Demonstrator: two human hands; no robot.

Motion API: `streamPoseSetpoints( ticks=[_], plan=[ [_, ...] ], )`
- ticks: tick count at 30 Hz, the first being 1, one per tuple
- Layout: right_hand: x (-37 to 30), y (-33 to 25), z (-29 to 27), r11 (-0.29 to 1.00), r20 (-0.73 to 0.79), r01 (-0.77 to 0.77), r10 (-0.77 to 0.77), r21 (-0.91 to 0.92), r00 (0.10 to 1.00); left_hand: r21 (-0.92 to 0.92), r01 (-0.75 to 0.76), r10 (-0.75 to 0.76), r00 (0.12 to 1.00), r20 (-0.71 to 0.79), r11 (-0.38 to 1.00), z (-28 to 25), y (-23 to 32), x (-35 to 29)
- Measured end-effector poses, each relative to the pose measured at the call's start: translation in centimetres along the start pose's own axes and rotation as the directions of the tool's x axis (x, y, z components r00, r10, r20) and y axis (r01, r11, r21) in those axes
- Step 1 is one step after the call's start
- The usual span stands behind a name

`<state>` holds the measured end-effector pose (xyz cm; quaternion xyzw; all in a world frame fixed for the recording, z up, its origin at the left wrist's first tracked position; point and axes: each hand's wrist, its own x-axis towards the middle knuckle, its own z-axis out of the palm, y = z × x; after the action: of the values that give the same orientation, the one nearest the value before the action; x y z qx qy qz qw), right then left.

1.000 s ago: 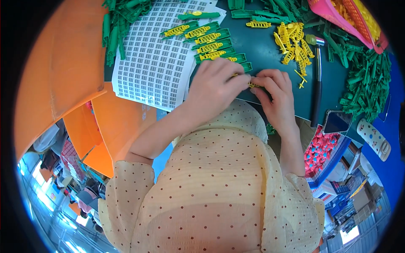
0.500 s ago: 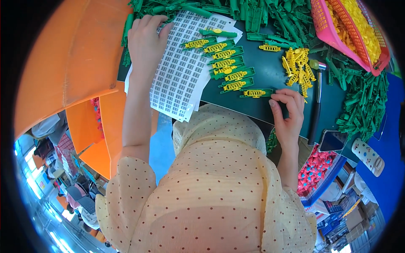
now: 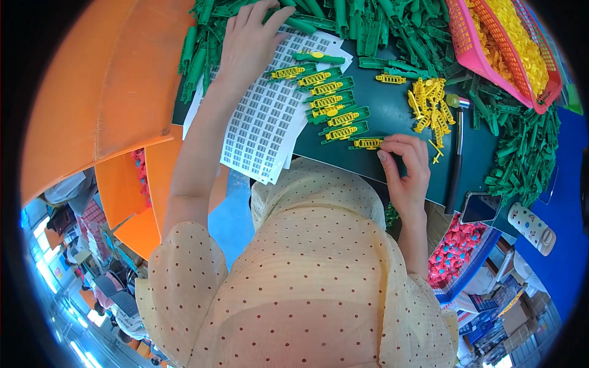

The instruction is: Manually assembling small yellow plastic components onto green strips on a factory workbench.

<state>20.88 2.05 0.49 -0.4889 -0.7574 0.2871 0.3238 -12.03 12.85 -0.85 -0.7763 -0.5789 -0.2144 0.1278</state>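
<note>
My left hand is over the heap of green plastic parts at the table's far edge, its thumb apart from its fingers and nothing visibly held. Beneath that wrist lie white sheets printed with rows of small grey labels. My right hand has its thumb and bent fingers at the right end of a green shell with a yellow ladder-like insert, hiding that end. Several similar green-and-yellow assemblies run in a slanting row up the table, partly over the sheets.
Loose yellow inserts lie right of the row, beside a black-handled hammer. A pink basket of yellow parts stands far right. Nearby are more green parts, a phone and a white case. Orange bins flank the left.
My left hand has moved right and farther away, from the sheets' edge onto the green heap. My right hand has shifted slightly left, now covering the end of the nearest assembly.
</note>
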Motion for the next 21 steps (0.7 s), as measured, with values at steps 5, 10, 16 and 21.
streamPoseSetpoints(
  ticks=[5, 10, 16, 21],
  plan=[
    [0.5, 0.5, -0.8, 0.999, -0.040, 0.006, -0.007, -0.040, 0.999, 0.065, -0.064, 0.069, 0.995, -0.073, 0.996, 0.3, -0.9, 0.7],
    [1.2, 2.5, -1.9, 0.974, -0.174, -0.058, 0.020, -0.220, 0.985, -0.098, -0.083, 0.073, 0.992, -0.103, 0.992, -1.4, -1.0, 0.6],
    [3.4, 3.9, -0.5, 0.901, -0.231, -0.010, -0.101, -0.434, 0.968, -0.526, -0.082, 0.095, 0.995, -0.002, 0.847, -5.0, 6.2, -0.4],
    [4.1, 4.2, 1.1, 0.848, -0.215, -0.058, -0.067, -0.526, 0.974, -0.728, -0.086, 0.315, 0.931, 0.184, 0.680, -4.7, 14.3, -4.2]
  ],
)
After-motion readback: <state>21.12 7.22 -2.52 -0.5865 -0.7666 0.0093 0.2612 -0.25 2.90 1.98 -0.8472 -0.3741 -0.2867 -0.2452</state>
